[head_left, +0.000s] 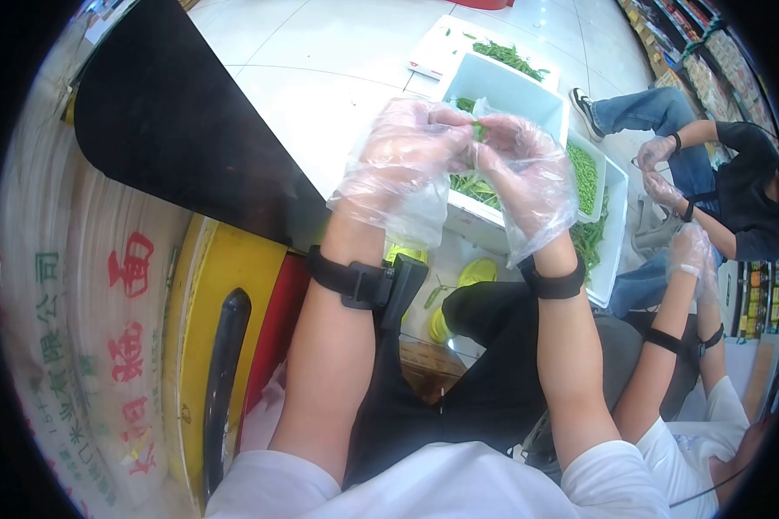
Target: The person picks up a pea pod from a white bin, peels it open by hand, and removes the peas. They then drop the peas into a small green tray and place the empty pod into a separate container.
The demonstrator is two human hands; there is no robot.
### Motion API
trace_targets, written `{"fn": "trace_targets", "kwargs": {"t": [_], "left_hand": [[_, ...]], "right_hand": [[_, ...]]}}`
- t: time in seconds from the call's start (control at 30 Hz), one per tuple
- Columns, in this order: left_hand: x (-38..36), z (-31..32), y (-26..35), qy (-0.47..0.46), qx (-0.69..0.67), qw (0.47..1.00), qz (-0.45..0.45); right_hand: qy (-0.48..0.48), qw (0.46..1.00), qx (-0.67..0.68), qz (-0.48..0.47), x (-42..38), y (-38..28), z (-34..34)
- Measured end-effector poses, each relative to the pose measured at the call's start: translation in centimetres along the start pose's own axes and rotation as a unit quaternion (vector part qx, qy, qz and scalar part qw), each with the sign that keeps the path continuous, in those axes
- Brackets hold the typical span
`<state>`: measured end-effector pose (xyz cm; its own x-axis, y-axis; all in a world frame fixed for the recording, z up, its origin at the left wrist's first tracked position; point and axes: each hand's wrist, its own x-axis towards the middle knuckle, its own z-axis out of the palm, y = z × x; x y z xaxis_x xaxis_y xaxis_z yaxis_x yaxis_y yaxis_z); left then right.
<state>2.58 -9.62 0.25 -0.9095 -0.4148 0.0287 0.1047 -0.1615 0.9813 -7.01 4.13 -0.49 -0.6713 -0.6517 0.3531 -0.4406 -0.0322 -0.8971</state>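
In the head view, my left hand (415,143) and my right hand (525,163), both in clear plastic gloves, meet over a white foam box (506,88). Between their pinched fingertips is a small green pea pod (478,131), mostly covered by fingers. More green pods (478,189) lie in the box under my hands. Just right of my right hand, a white tub (599,208) holds loose shelled peas (583,176). It sits over a second foam box (616,233) with green pods or husks inside.
A foam lid (428,56) with pods on it lies behind the box. Two gloved people, one in a dark shirt (753,190) and one in a white sleeve (666,450), sit at right. Left are a black panel (182,121), a yellow case (199,329) and printed sacks (86,346).
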Motion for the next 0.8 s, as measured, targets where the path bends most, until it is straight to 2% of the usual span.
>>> {"fn": "trace_targets", "kwargs": {"t": [0.07, 0.13, 0.37, 0.43, 0.63, 0.73, 0.8], "left_hand": [[0.0, 0.1, 0.4, 0.013, 0.018, 1.0, -0.01], [0.3, 0.0, 0.4, 0.007, 0.131, 0.991, -0.01], [0.3, 0.1, -0.6, 0.02, 0.108, 0.993, 0.036], [0.5, 0.4, -1.0, 0.052, 0.103, 0.992, 0.052], [0.2, 0.3, -0.5, 0.029, 0.011, 0.999, 0.016], [0.3, 0.2, -0.3, -0.002, 0.028, 0.999, 0.016], [0.2, 0.3, -0.2, 0.003, 0.022, 1.0, 0.005]], "right_hand": [[0.004, 1.0, -0.004, 0.002, 0.0, 0.2, 0.1], [0.008, 1.0, -0.009, 0.004, -0.1, 0.2, 0.1], [0.001, 1.0, -0.018, 0.014, -0.3, 0.0, 0.2], [0.001, 1.0, -0.024, 0.013, -0.4, 0.0, 0.2], [0.011, 0.999, 0.027, 0.014, -0.1, 0.5, -0.1], [0.012, 1.0, -0.004, 0.005, -0.2, 0.5, -0.1], [-0.005, 0.999, 0.051, 0.007, -0.3, 0.0, 0.1]]}}
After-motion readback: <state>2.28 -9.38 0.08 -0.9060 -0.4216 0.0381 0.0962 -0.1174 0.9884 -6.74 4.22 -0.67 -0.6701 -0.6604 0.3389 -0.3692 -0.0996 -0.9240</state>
